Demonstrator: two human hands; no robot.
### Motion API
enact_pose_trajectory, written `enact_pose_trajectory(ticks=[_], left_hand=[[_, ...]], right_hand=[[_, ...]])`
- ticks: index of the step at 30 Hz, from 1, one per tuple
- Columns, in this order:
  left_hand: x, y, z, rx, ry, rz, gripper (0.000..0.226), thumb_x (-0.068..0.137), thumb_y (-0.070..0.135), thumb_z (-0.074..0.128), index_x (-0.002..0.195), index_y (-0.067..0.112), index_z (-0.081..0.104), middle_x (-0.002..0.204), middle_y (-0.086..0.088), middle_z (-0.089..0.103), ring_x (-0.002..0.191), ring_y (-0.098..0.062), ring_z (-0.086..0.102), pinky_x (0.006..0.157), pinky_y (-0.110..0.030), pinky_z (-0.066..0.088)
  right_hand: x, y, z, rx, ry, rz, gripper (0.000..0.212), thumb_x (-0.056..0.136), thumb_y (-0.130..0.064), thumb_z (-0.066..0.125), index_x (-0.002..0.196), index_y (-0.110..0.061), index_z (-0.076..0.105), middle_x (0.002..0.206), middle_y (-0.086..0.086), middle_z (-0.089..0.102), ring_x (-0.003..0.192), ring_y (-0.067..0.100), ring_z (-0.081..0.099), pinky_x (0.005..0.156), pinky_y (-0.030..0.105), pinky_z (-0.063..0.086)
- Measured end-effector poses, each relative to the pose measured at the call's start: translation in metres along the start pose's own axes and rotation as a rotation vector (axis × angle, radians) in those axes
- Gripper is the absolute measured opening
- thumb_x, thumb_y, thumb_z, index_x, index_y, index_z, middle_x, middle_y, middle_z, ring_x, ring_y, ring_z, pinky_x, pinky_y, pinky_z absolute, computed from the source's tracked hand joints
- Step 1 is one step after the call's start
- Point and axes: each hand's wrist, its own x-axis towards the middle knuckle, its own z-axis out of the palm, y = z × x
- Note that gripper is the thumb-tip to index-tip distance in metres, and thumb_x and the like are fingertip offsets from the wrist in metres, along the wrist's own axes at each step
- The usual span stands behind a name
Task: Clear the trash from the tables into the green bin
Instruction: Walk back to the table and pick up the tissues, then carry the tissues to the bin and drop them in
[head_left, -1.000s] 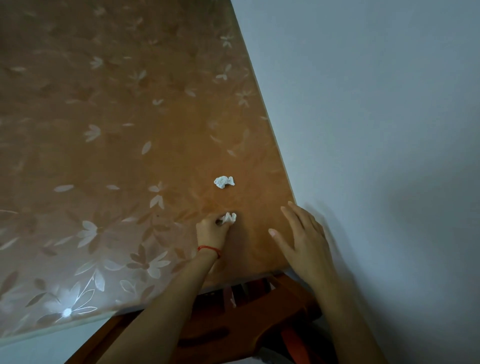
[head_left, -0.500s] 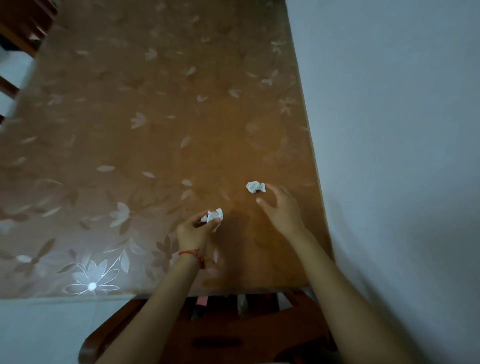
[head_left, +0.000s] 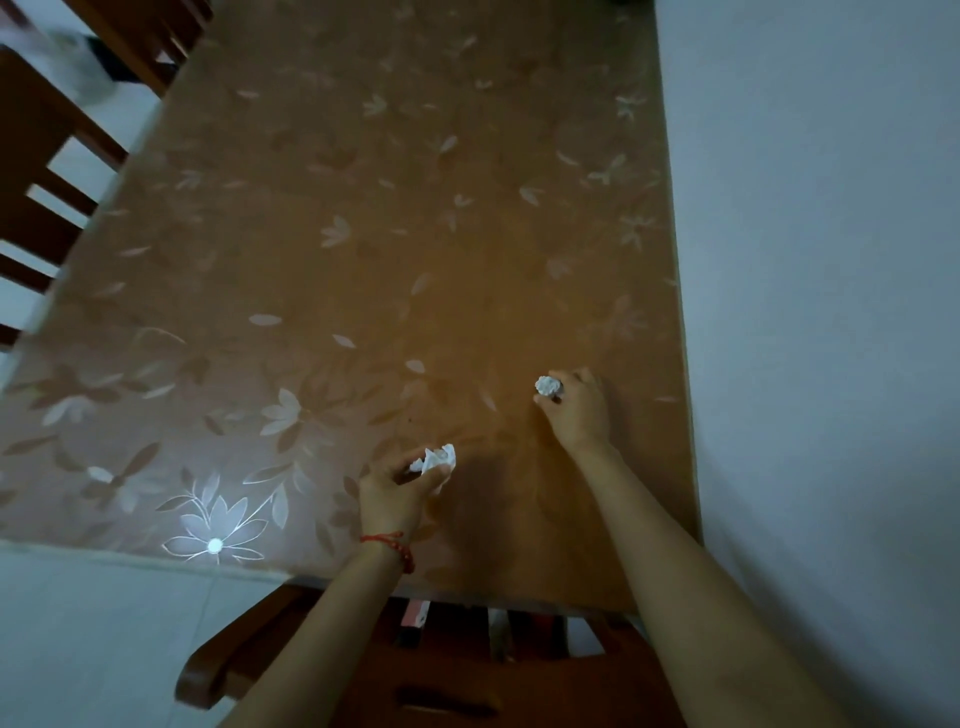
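Right hand (head_left: 579, 410) now curled around the second paper wad (head_left: 548, 385), left hand (head_left: 397, 491) palm-up, pinching a crumpled tissue (head_left: 436, 459).

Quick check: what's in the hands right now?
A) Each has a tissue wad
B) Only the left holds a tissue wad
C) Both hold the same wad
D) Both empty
A: the left hand pinches one wad, and the right hand closes on another wad at the table.
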Motion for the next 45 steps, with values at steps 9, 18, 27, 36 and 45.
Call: enact_pose_trajectory(ticks=[9, 18, 27, 36, 45], left_hand=[[-0.008, 0.009, -0.003, -0.026, 0.042, 0.009, 0.03, 0.072, -0.002, 0.071, 0.101, -0.001, 0.067, 0.088, -0.014, 0.067, 0.071, -0.016, 0.059, 0.058, -0.011, 0.049], [-0.022, 0.013, -0.017, -0.077, 0.103, -0.003, 0.024, 0.075, 0.005, 0.071, 0.099, 0.008, 0.069, 0.079, -0.007, 0.067, 0.069, -0.013, 0.06, 0.052, -0.012, 0.05], [-0.04, 0.014, -0.055, -0.157, 0.2, 0.015, 0.026, 0.075, 0.004, 0.07, 0.1, 0.002, 0.068, 0.072, -0.003, 0.065, 0.066, -0.011, 0.06, 0.064, -0.022, 0.052], [-0.06, 0.017, -0.135, -0.313, 0.306, 0.075, 0.024, 0.074, 0.002, 0.07, 0.096, 0.012, 0.068, 0.074, 0.001, 0.065, 0.069, -0.009, 0.06, 0.077, -0.027, 0.051], [-0.083, -0.014, -0.258, -0.374, 0.47, 0.135, 0.024, 0.071, 0.002, 0.072, 0.094, 0.01, 0.071, 0.073, 0.0, 0.066, 0.062, -0.001, 0.061, 0.063, -0.01, 0.049]], right_hand=[[-0.013, 0.001, -0.006, 0.146, -0.038, -0.051, 0.024, 0.081, -0.012, 0.065, 0.105, -0.007, 0.066, 0.104, 0.012, 0.06, 0.093, 0.024, 0.058, 0.079, 0.027, 0.044], [-0.051, -0.026, -0.015, 0.679, -0.104, 0.1, 0.022, 0.08, -0.005, 0.067, 0.101, -0.001, 0.067, 0.081, 0.007, 0.064, 0.066, 0.004, 0.057, 0.059, 0.005, 0.043], [-0.083, -0.066, -0.017, 0.837, -0.237, 0.105, 0.011, 0.081, -0.01, 0.066, 0.09, -0.014, 0.07, 0.07, -0.001, 0.065, 0.068, 0.01, 0.06, 0.067, 0.02, 0.047], [-0.13, -0.14, 0.004, 0.825, -0.388, -0.035, 0.013, 0.082, -0.009, 0.066, 0.094, -0.006, 0.07, 0.083, 0.006, 0.064, 0.075, 0.016, 0.059, 0.08, 0.031, 0.05], [-0.204, -0.227, 0.067, 0.738, -0.508, -0.152, 0.003, 0.08, -0.013, 0.07, 0.081, -0.012, 0.072, 0.072, 0.004, 0.061, 0.072, 0.014, 0.058, 0.082, 0.032, 0.05]])
